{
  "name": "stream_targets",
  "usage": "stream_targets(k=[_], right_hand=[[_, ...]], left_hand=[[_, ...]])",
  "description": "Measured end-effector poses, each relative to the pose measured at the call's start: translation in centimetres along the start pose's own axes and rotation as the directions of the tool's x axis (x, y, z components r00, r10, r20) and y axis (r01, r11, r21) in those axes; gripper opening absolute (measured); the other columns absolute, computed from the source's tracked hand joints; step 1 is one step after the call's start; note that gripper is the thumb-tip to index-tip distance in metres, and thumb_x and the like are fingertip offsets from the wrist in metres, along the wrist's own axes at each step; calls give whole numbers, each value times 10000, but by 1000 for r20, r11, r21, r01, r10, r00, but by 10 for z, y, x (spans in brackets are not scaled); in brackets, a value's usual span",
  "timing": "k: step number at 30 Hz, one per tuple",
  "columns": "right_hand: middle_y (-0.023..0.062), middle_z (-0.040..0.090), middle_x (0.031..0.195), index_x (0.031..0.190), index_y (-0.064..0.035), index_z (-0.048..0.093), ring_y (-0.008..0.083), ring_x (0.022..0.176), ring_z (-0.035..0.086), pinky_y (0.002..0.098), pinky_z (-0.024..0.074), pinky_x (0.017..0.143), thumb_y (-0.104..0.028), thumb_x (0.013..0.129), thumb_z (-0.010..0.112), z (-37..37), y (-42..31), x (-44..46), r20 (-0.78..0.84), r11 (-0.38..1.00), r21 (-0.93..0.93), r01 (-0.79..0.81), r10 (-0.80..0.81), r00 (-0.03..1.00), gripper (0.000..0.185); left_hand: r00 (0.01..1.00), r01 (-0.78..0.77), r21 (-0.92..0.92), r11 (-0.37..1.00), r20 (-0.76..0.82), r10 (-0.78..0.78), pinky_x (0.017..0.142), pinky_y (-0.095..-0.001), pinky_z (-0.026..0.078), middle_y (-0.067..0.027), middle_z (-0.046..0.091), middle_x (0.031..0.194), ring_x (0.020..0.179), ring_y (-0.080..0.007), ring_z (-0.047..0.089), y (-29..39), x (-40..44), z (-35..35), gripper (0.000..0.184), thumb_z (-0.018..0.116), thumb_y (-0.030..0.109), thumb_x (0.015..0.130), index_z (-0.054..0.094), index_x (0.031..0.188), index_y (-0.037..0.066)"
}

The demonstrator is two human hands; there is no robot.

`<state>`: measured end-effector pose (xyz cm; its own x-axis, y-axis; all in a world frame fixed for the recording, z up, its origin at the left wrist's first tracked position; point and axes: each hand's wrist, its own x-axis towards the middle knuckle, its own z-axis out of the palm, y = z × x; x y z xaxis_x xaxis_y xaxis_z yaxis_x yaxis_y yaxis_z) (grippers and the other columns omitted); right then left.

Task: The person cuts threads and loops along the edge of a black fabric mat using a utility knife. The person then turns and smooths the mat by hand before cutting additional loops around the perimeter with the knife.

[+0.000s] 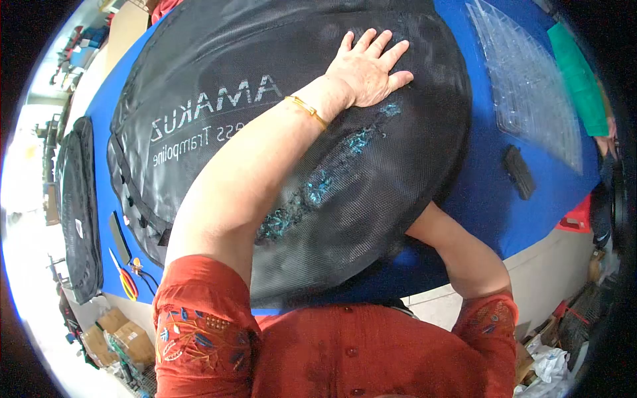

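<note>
A black mesh trampoline mat point(219, 156) spreads over most of the blue table, its white lettering, "AMAKUZ" and "Trampoline", appearing reversed. My left hand point(366, 69) lies flat on its upper right part, fingers spread, with a gold bangle point(306, 113) on the wrist. A diagonal row of turquoise frayed patches point(320, 188) runs across the mesh below that hand. From the right, my right forearm point(458, 245) reaches under the mat's edge. The mat covers my right hand, so its fingers and anything they hold are hidden.
Scissors with orange and yellow handles point(127, 284) lie at the table's left edge beside a dark strip point(118, 239). Left is a folded black bundle point(79, 212). On the right are a black brush-like block point(519, 172), clear plastic sheets point(524, 86) and a person's green sleeve point(577, 79).
</note>
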<state>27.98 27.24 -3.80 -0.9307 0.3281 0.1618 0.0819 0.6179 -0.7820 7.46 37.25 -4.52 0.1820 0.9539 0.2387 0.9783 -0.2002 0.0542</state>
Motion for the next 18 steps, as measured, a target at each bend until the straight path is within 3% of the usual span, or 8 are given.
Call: stream_targets(k=[4,5,6,7,9,13,16,18], right_hand=[[153,529,1413,1415,-35,472,327,1321,471,443,318,1185,-269,1039,515,17,28,11,-189,983,-122,137,-159,969,446],[149,522,1418,1419,-28,464,313,1317,470,427,324,1183,-252,1045,506,2,24,8,-121,988,151,-11,30,992,439],[145,514,1423,1424,-21,455,300,1313,469,411,330,1181,-235,1051,497,-10,18,7,-4,899,400,-177,195,981,432],[145,514,1423,1424,-21,455,300,1313,469,411,330,1181,-235,1051,497,-13,20,6,-2,900,399,-176,192,981,432],[147,506,1428,1422,-15,455,272,1307,472,381,350,1167,-193,1051,497,-13,25,3,-69,654,731,-192,351,934,414],[114,449,1513,1530,-11,319,227,1373,430,356,292,1204,-226,1091,436,-6,50,10,-187,791,612,-26,176,967,502],[109,447,1512,1528,-14,321,222,1372,428,355,291,1203,-232,1091,438,-15,39,13,-54,806,591,-12,55,997,503],[157,462,1497,1466,-30,423,303,1389,406,403,301,1191,-220,1039,519,-12,24,13,-34,994,98,37,-34,999,478]], left_hand=[[1000,6,-45,999,1,-6,1224,-586,173,-166,268,1645,1523,-386,224,0,2,-2,730,322,634,1029,275,1598,178],[999,17,-91,996,28,-15,1230,-574,164,-175,263,1644,1525,-389,217,-1,2,-3,738,316,629,1033,272,1597,156],[998,32,-136,990,57,-24,1235,-563,155,-185,259,1643,1527,-391,210,-1,2,-3,746,311,625,1036,268,1596,134],[998,34,-135,990,56,-27,1235,-563,155,-185,259,1643,1527,-391,210,-1,1,-4,746,311,625,1036,268,1596,134],[999,8,-228,974,34,-1,1242,-543,147,-207,250,1641,1531,-392,197,-3,-3,-9,761,306,621,1039,275,1588,96],[999,-35,-154,987,31,41,1241,-537,156,-210,270,1632,1524,-385,223,-4,-20,-12,754,315,618,1038,301,1578,91],[999,-29,-58,998,-39,27,1233,-538,185,-199,309,1619,1510,-380,262,0,-21,-8,746,336,617,1031,325,1569,101],[998,-25,-35,999,-61,23,1228,-538,199,-195,323,1613,1505,-378,276,-3,-20,-6,742,347,617,1027,337,1565,107]])
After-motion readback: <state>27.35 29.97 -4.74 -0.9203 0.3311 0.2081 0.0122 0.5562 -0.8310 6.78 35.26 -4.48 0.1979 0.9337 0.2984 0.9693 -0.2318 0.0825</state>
